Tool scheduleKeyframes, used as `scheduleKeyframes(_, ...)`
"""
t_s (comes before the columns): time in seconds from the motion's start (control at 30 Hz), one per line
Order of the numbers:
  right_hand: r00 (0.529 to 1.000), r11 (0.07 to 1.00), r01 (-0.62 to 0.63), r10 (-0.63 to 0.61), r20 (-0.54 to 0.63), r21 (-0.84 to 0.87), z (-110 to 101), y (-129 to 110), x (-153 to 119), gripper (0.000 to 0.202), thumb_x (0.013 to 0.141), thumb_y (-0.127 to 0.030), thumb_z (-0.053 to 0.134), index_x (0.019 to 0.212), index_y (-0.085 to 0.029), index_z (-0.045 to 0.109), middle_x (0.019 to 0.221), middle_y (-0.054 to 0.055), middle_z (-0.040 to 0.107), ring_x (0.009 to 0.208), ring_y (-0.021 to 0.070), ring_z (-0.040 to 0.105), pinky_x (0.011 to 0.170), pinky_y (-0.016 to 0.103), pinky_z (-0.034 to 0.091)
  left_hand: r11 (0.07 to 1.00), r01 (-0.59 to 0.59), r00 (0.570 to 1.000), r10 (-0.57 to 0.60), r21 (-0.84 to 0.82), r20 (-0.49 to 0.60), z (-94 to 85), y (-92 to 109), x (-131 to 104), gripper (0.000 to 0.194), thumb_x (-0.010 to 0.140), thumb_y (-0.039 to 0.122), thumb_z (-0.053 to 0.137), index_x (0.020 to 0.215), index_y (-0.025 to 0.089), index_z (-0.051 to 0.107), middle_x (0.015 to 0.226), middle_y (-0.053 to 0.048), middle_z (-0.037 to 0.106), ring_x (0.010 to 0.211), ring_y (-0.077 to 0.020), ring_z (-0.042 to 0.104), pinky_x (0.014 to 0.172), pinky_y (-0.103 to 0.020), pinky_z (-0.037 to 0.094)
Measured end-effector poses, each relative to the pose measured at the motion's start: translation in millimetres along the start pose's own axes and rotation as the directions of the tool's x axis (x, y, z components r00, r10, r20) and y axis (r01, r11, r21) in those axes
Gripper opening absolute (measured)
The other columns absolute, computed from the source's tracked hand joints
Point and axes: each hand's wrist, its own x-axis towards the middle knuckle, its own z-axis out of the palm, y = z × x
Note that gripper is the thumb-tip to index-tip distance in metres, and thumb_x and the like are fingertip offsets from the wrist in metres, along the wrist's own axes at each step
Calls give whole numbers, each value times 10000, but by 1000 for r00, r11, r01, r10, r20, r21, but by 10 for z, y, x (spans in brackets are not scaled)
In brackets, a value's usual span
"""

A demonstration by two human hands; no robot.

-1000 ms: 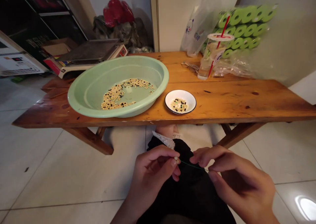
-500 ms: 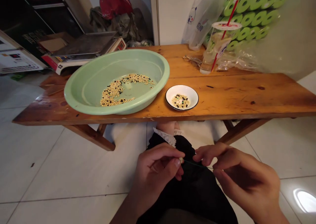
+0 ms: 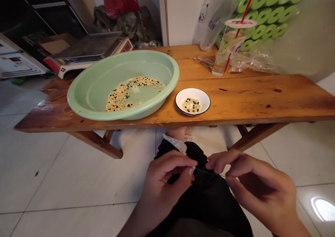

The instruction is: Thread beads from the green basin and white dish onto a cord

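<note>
A small pale bead (image 3: 193, 167) is pinched between thumb and forefinger of the left hand (image 3: 163, 188), low over the dark-clothed lap; a thin green thread (image 3: 206, 172) is pinched in the fingertip grip of the right hand (image 3: 258, 191) and is stretched across to the bead; on the wooden surface (image 3: 251, 101) beyond, a green basin (image 3: 91, 94) of beads is set just beside a small white dish (image 3: 193, 101) of beads; a lidded cup with a red straw (image 3: 230, 47) is seen farther back.

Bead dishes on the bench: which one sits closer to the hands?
The small white bowl, dark-rimmed, sits near the bench's front edge, just above the hands. The big green basin lies further left.
</note>
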Motion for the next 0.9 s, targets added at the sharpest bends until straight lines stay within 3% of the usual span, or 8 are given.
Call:
scheduleKeyframes(0.13,999,999,-44,44,18,-13,4,11,21,235,901,-6,517,874,-228,591,880,16,652,890,191,694,874,396,594,966,-123,992,120,226,28,-18,25,1,215,862,39,609,927,202,734,839,-16,689,748,-119,674,646,-206,564)
scheduleKeyframes(0.23,994,994,-109,108,27,22,15,45,16,215,917,-41,538,873,-237,612,883,24,668,883,196,686,877,406,584,960,-106,994,94,259,56,-29,32,-7,203,872,49,611,948,204,718,853,-15,690,740,-117,678,666,-213,572)
scheduleKeyframes(0.4,963,933,-254,268,-21,255,52,176,-37,140,925,-138,606,818,-221,638,852,49,675,883,217,691,827,373,580,996,-4,1000,2,89,21,-16,18,-42,242,889,79,634,1037,255,708,868,15,692,706,-92,685,674,-184,591)
scheduleKeyframes(0.6,929,757,-298,370,-5,582,161,231,-66,93,898,-216,658,807,-221,636,888,38,717,921,231,727,897,403,563,989,40,998,-47,-145,-47,6,-39,-47,228,907,88,635,1040,254,717,858,22,686,716,-85,686,680,-174,608)
scheduleKeyframes(0.9,922,745,-297,387,-24,597,214,174,-54,184,879,-259,679,762,-238,538,898,31,754,924,248,740,879,431,567,977,33,999,-41,-209,-34,27,-11,-51,211,928,89,612,1029,242,716,872,12,710,763,-96,681,741,-208,604)
